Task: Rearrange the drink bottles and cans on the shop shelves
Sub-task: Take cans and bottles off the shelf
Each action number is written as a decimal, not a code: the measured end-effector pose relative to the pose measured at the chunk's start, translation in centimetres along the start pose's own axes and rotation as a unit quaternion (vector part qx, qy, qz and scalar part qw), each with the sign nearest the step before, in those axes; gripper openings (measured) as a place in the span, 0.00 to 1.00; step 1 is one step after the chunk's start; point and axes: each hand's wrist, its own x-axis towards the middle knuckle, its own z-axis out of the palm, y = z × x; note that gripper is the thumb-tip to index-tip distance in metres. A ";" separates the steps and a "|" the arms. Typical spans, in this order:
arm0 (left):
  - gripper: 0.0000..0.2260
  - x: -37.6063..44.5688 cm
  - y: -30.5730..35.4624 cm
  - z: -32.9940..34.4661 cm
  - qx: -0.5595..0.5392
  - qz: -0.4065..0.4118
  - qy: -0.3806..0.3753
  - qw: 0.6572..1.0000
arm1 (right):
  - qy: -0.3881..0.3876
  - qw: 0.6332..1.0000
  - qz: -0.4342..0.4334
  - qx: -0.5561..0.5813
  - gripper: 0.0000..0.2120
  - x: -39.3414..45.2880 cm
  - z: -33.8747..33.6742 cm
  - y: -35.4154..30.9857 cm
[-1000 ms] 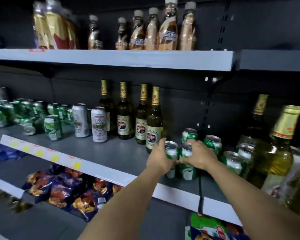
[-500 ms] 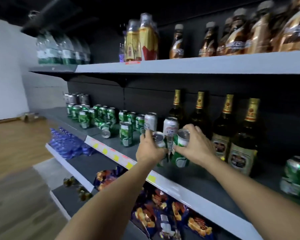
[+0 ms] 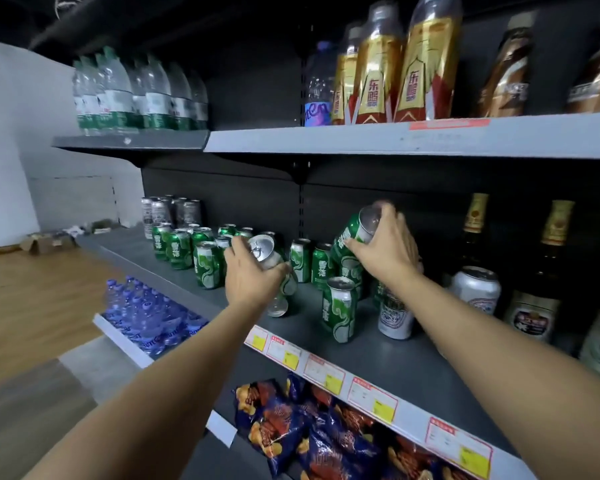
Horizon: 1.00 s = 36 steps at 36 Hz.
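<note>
So both hands are up at the middle shelf point(image 3: 388, 362), the grey one with the yellow price tags point(image 3: 323, 372) along its front lip, and everything here is easiest to place off that shelf. The left hand point(image 3: 250, 275) has its grip wrapped around a green can point(image 3: 269, 258) that's tipped over sideways, pull-tab top facing out, held just above the shelf surface, with another can point(image 3: 279, 306) tilted right under it. The right hand point(image 3: 385, 251) is a bit further along the shelf and higher up, its grip closed on a second green can point(image 3: 352, 233), also tilted, silver top angled up toward the back panel. Standing on the shelf between the two arms is one upright green can point(image 3: 340, 313), and just beside it under the right wrist a white and silver can point(image 3: 394, 317). Further back on the same shelf there's a whole cluster of green cans point(image 3: 187, 247), with some dark silver cans point(image 3: 170, 211) behind those at the far end. At the other end of the shelf stand brown beer bottles point(image 3: 548, 271) with gold foil necks, plus another silver can point(image 3: 475, 289) in front of them. The shelf above carries clear water bottles point(image 3: 136, 95) and gold-labelled drink bottles point(image 3: 395, 71). The shelf below has blue snack bags point(image 3: 326, 434), and lower still blue-tinted water bottles point(image 3: 149, 317).
</note>
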 end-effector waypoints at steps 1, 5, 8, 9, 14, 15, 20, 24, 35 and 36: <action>0.30 1.0 -0.3 0.4 -0.009 0.006 -0.006 1.000 | -0.006 1.000 0.010 -0.011 0.34 0.8 0.6 -0.3; 0.30 4.7 -0.7 2.7 -0.049 0.028 -0.039 0.998 | -0.038 0.997 0.060 -0.027 0.27 4.0 2.7 -0.4; 0.29 7.0 -1.0 4.9 -0.057 0.023 -0.085 0.995 | -0.101 0.991 0.076 -0.035 0.32 6.1 4.3 0.3; 0.29 7.7 -1.2 5.7 -0.051 0.023 -0.100 0.993 | -0.126 0.988 0.077 -0.047 0.34 6.7 4.8 0.5; 0.24 10.4 -2.6 9.3 0.020 0.018 -0.172 0.985 | -0.232 0.962 0.070 -0.127 0.38 8.9 8.1 1.3; 0.26 11.0 -3.0 10.0 0.038 0.017 -0.185 0.982 | -0.248 0.954 0.073 -0.150 0.35 9.2 8.9 1.4; 0.28 12.5 -4.3 12.3 0.112 0.041 -0.268 0.956 | -0.287 0.930 0.081 -0.216 0.33 10.4 12.7 1.6; 0.26 13.3 -5.2 13.4 0.143 0.053 -0.312 0.938 | -0.313 0.910 0.104 -0.249 0.32 11.1 14.8 1.9; 0.32 15.7 -7.3 14.6 0.220 0.099 -0.395 0.887 | -0.326 0.892 0.171 -0.263 0.36 11.1 15.8 0.7; 0.33 15.8 -7.0 14.5 0.235 0.114 -0.403 0.877 | -0.305 0.901 0.176 -0.252 0.36 10.9 15.4 0.5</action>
